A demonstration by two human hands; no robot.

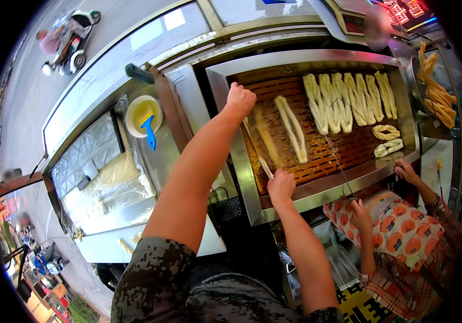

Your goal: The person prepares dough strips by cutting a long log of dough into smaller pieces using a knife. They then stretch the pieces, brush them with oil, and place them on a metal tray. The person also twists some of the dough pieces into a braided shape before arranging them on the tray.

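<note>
A strip of raw dough (263, 163) is stretched between my hands over the left end of a wide metal fryer (252, 207). My left hand (240, 100), closed, pinches its far end near the far left corner. At the near rim, my right hand (282, 187) is closed on the other end. Just to the right, a pale dough strip (293, 129) lies in the dark oil; another between is blurred. Several puffed dough sticks (344, 102) lie side by side farther right, beside two looped pieces (388, 148).
At right, a co-worker's hands (361, 214) hold long thin sticks (341, 169) reaching into the fryer. Browned dough sticks (438, 99) stand in a rack beyond. To my left are a bowl (130, 119) with a blue brush (149, 132) and plastic-covered dough (115, 175).
</note>
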